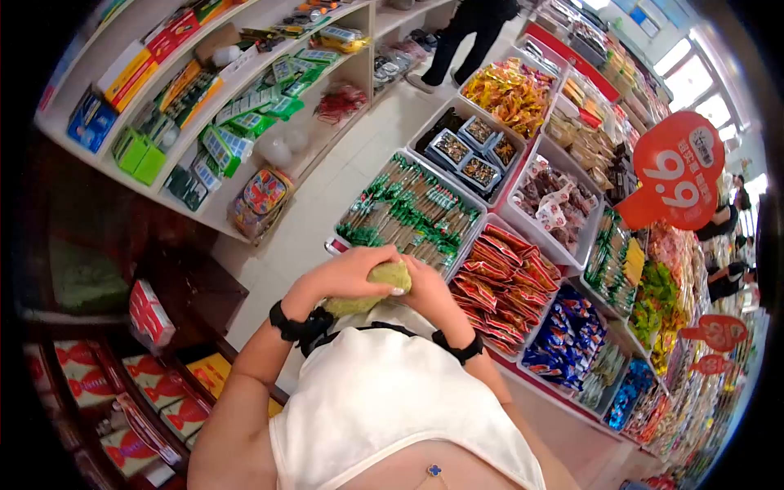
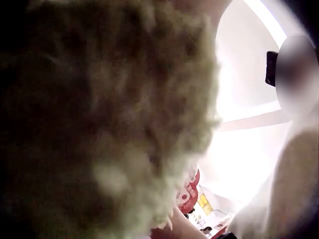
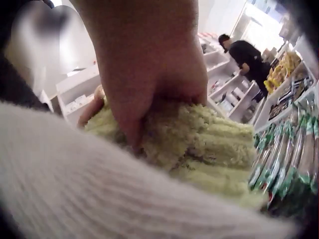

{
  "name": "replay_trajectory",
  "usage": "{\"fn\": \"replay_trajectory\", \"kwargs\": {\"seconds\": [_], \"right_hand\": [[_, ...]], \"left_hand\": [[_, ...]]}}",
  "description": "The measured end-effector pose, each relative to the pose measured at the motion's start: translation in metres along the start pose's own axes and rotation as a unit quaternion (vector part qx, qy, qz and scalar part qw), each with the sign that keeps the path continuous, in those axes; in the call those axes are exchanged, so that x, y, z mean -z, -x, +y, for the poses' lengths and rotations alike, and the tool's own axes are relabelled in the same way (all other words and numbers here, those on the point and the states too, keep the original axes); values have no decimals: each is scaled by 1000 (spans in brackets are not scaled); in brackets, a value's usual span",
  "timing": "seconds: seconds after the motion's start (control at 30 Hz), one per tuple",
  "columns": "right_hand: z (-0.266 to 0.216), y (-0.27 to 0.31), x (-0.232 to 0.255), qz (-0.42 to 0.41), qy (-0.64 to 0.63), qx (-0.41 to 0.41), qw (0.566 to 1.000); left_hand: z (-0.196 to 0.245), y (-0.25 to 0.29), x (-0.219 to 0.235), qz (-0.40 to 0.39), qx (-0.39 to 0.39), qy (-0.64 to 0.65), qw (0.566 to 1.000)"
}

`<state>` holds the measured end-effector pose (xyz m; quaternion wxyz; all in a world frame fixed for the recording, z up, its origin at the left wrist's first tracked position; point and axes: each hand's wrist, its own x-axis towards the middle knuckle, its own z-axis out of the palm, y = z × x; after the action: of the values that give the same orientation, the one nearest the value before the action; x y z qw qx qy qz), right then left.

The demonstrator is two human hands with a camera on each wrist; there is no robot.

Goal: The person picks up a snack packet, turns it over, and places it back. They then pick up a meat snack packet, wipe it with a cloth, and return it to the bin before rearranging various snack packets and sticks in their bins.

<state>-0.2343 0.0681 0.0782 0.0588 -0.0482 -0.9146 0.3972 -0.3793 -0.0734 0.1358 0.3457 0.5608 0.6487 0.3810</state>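
Observation:
A yellow-green, fluffy cloth [image 1: 390, 278] is bunched up in front of the white top, between both hands. My left hand [image 1: 353, 271] grips it from the left, fingers curled over its upper edge, and part of the cloth hangs below that hand. From the other side my right hand [image 1: 426, 287] holds the same bundle. The right wrist view shows the right hand [image 3: 154, 69] with its thumb and fingers sunk into the folds of the cloth [image 3: 219, 154]. Close up, the cloth [image 2: 164, 84] fills most of the left wrist view and hides the left hand's fingers.
Just ahead stands a bin of green-wrapped sticks [image 1: 408, 208], with red snack packets [image 1: 506, 286] and blue packets [image 1: 567, 336] to the right. White shelves [image 1: 314, 155] line the left; dark racks with boxes [image 1: 151, 314] are nearer. Another person [image 1: 472, 41] stands beyond.

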Motion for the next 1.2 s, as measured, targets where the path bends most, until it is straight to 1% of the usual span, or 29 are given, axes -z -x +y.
{"fn": "replay_trajectory", "kwargs": {"seconds": [0.03, 0.07, 0.1, 0.13, 0.17, 0.23, 0.27, 0.3, 0.37, 0.43, 0.47, 0.5, 0.57, 0.6, 0.7, 0.73, 0.77, 0.83, 0.87, 0.9, 0.97, 1.0, 1.03, 1.1, 1.2], "right_hand": [[5, -5, 3, 8, 9, -20, 1000], [8, -7, 9, 72, 29, -42, 996], [15, -7, 16, 87, 38, -95, 991], [19, -1, 24, 123, 44, -123, 984], [24, 2, 34, 157, 53, -144, 976], [50, 25, 36, 223, 74, -219, 947], [64, 38, 37, 258, 79, -248, 930], [75, 54, 39, 290, 82, -281, 911], [85, 88, 49, 350, 73, -324, 876], [74, 111, 61, 406, 41, -399, 821], [83, 127, 60, 435, 74, -398, 804], [86, 139, 60, 451, 72, -416, 787], [94, 162, 58, 457, 97, -442, 766], [85, 160, 60, 460, 93, -461, 753], [94, 169, 53, 437, 81, -514, 733], [100, 169, 48, 447, 56, -481, 752], [104, 169, 42, 431, 52, -495, 752], [96, 144, 38, 406, 42, -520, 751], [112, 148, 28, 394, 45, -510, 763], [119, 145, 18, 405, 41, -503, 763], [129, 140, 6, 428, 37, -488, 760], [137, 141, -2, 438, 55, -489, 752], [141, 141, -5, 426, 61, -524, 735], [141, 144, -5, 436, 55, -477, 761], [142, 147, -1, 374, 65, -545, 747]], "left_hand": [[-13, -10, 12, -16, 12, -26, 999], [-31, -23, 25, -33, 21, -52, 998], [-50, -36, 33, -51, 27, -76, 995], [-70, -50, 40, -50, 85, -59, 993], [-91, -61, 39, -45, 128, -81, 987], [-140, -84, 39, -22, 214, -131, 968], [-172, -90, 30, -3, 187, -154, 970], [-177, -100, 28, -68, 216, -162, 961], [-193, -103, 15, -88, 159, -214, 960], [-194, -109, 16, -117, 143, -208, 960], [-190, -110, 21, -137, 154, -187, 961], [-188, -110, 24, -134, 125, -143, 973], [-201, -112, 24, -164, 144, -142, 966], [-203, -111, 25, -158, 129, -127, 971], [-207, -106, 26, -151, 96, -98, 979], [-208, -105, 26, -149, 92, -93, 980], [-208, -104, 25, -149, 86, -87, 981], [-208, -105, 26, -146, 93, -59, 983], [-206, -104, 27, -146, 96, -50, 983], [-205, -102, 29, -146, 101, -40, 983], [-217, -101, 30, -159, 122, 20, 979], [-221, -102, 30, -166, 131, 53, 976], [-220, -104, 32, -173, 139, 73, 972], [-222, -103, 35, -188, 160, 113, 962], [-233, -104, 37, -187, 139, 131, 964]]}}
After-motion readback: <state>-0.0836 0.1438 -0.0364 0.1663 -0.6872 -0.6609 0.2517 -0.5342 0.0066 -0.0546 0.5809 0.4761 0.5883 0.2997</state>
